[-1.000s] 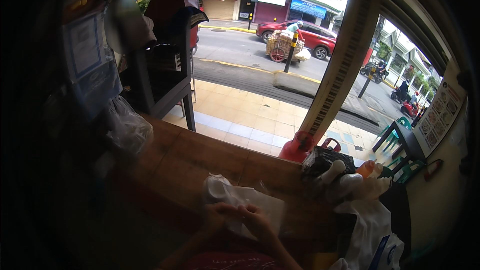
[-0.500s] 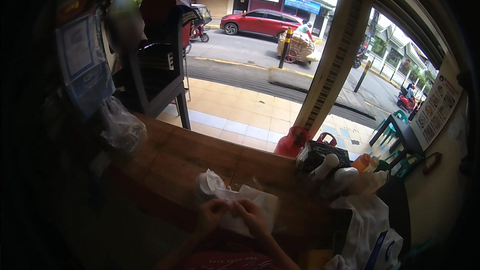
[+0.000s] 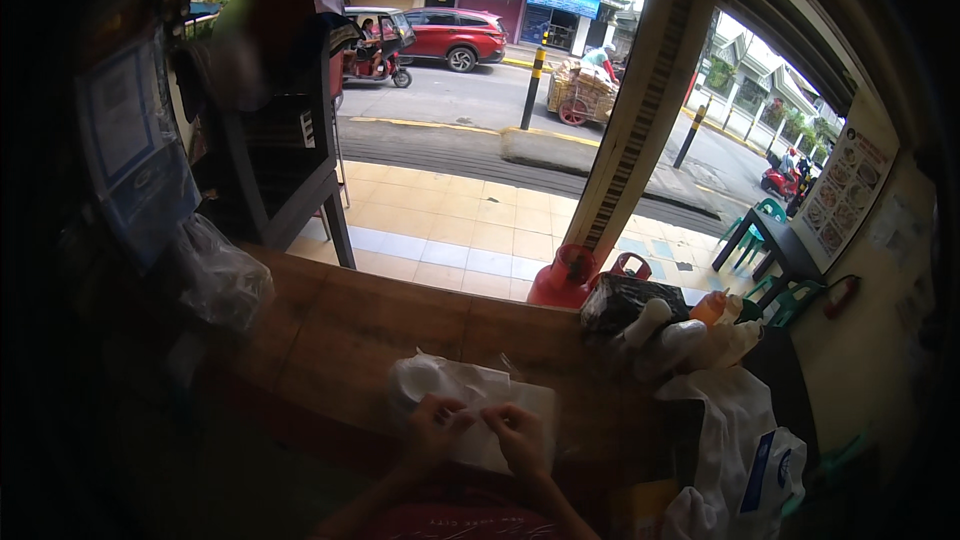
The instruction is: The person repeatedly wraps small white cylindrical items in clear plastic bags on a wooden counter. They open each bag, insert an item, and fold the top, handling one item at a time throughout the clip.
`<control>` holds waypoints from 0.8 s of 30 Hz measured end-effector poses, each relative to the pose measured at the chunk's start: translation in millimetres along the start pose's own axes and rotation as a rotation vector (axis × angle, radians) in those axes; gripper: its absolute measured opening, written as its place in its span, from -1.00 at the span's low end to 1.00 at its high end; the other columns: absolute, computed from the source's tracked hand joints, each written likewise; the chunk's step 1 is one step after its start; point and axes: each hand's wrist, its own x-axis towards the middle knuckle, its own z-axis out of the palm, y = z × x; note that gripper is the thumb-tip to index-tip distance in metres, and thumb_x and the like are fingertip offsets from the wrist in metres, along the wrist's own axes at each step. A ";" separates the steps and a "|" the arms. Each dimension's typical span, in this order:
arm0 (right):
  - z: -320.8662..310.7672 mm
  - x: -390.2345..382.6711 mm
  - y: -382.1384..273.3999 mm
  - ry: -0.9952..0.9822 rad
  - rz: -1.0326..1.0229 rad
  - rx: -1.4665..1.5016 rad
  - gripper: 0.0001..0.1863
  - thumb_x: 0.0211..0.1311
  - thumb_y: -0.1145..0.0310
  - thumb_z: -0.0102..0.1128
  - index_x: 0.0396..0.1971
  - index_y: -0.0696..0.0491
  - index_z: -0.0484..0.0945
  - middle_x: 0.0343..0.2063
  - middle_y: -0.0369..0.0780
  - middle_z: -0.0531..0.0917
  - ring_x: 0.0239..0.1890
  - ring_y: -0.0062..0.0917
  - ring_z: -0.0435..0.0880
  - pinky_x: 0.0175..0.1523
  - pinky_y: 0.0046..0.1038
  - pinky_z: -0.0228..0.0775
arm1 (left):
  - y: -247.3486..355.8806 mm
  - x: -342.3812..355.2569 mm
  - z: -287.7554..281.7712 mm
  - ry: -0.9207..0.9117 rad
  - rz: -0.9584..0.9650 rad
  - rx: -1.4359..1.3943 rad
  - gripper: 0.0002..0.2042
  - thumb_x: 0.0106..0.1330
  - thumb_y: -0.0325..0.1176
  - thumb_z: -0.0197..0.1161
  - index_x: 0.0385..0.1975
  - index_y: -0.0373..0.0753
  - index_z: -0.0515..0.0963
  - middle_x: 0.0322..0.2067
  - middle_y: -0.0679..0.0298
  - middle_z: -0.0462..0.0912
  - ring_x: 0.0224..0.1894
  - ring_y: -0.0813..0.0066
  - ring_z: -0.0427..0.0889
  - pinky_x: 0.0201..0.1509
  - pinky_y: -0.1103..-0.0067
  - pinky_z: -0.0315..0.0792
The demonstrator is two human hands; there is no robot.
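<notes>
White, thin, partly crumpled plastic wrapping (image 3: 470,378) at the lower centre of the frame, spread on a brown, wood-toned counter (image 3: 350,325). Left hand (image 3: 437,425) over its left part, fingers curled toward the thumb, nearly closed. Right hand (image 3: 517,435) just beside, over its right part, fingers bent and tips drawn together, with a narrow gap between the two hands. Too dim to tell about any film pinched in either one. Right of centre, along the counter: a black plastic-wrapped box (image 3: 635,308), an orange squeeze bottle (image 3: 709,307) and, lower down, draped white plastic bags (image 3: 715,410). At the left, a clear, crumpled plastic bag (image 3: 222,280). Farther out, a rounded red metal gas cylinder (image 3: 563,280) past the counter's edge; then, in the upper part, a red car (image 3: 455,37) on a grey street (image 3: 430,105) and a loaded cart (image 3: 585,90) with a red wheel.
</notes>
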 end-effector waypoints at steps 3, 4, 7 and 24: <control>10.9 4.1 7.0 -0.080 -0.019 0.216 -0.76 0.21 0.26 0.36 -0.40 0.16 0.66 -0.47 -0.29 0.69 -0.38 -0.69 0.59 -0.24 -0.57 0.42 | -7.7 4.3 -5.5 -0.112 0.130 -0.063 -0.77 0.14 -0.35 0.46 -0.27 -0.29 0.61 -0.33 0.21 0.67 -0.25 0.51 0.64 -0.14 0.51 0.52; 13.4 6.3 10.0 -0.122 0.028 0.274 -0.76 0.22 0.25 0.35 -0.37 0.15 0.66 -0.47 -0.30 0.68 -0.38 -0.69 0.59 -0.22 -0.58 0.42 | -13.7 6.2 -7.2 -0.143 0.130 -0.089 -0.77 0.17 -0.36 0.44 -0.26 -0.29 0.59 -0.32 0.21 0.67 -0.26 0.51 0.64 -0.15 0.51 0.52; 19.1 14.9 20.9 -0.223 0.137 0.443 -0.68 0.30 0.15 0.27 -0.31 0.15 0.64 -0.38 -0.25 0.68 -0.30 -0.61 0.60 -0.08 -0.52 0.43 | -41.6 14.3 -10.1 -0.119 -0.185 -0.683 -0.86 0.29 -0.41 0.32 -0.26 -0.28 0.52 -0.28 0.20 0.63 -0.22 0.49 0.62 -0.10 0.50 0.55; 8.9 27.2 -37.1 -0.114 -0.147 0.208 -0.64 0.20 0.61 0.24 -0.02 0.04 0.43 -0.35 -0.31 0.56 -0.37 -0.64 0.56 -0.34 -0.55 0.50 | -39.5 96.5 -53.7 -0.183 0.223 0.781 -0.79 0.06 -0.47 0.35 -0.28 -0.31 0.66 -0.18 0.16 0.42 -0.13 0.15 0.52 -0.09 0.30 0.51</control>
